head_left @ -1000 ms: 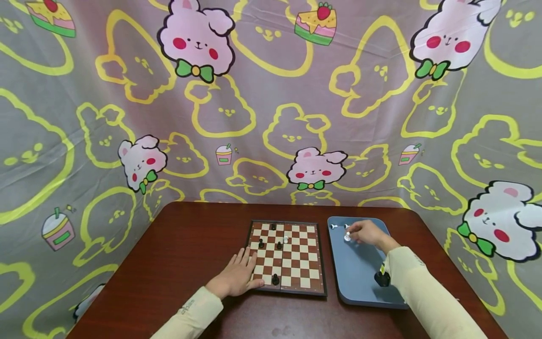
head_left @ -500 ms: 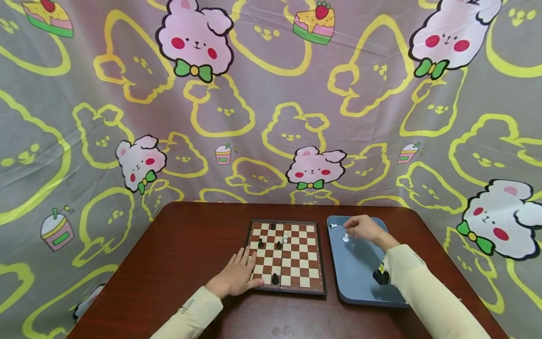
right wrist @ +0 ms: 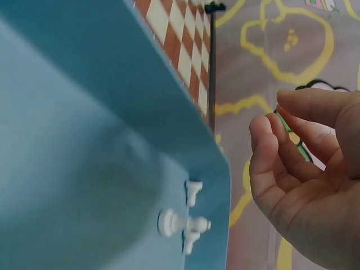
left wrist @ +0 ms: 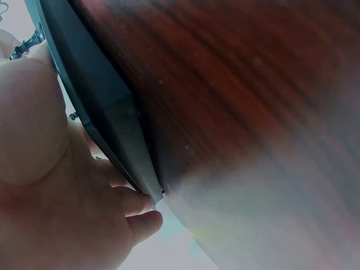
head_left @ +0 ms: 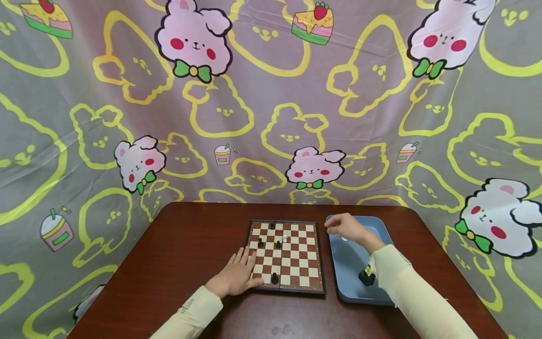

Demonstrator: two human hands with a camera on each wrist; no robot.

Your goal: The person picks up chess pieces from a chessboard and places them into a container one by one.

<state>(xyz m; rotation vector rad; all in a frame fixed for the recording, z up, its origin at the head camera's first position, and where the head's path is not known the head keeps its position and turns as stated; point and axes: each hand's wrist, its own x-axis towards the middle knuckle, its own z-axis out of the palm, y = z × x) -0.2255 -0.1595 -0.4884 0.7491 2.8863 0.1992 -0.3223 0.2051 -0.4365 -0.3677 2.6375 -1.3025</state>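
My left hand (head_left: 235,275) rests with fingers spread on the left edge of a brown-and-cream chessboard (head_left: 302,270). In the left wrist view its fingers lie along the board's dark side (left wrist: 107,101). My right hand (head_left: 349,228) hovers over the far left corner of a blue tray (head_left: 360,256), fingers loosely bent and nothing visible between them. In the right wrist view, a larger white chess piece (right wrist: 170,223) stands in the tray, with two small white pawns (right wrist: 192,191) lying close by.
Several black chess pieces stand on the board, one (head_left: 274,278) near my left thumb. A small white piece (head_left: 285,239) stands near the board's middle. The tray's raised rim lies beside the board. A patterned cloth (head_left: 254,117) hangs behind the table (head_left: 190,245).
My right hand has let go of the white chess piece in the tray, risen off it and moved left toward the tray's corner. The left hand has stayed on the board.
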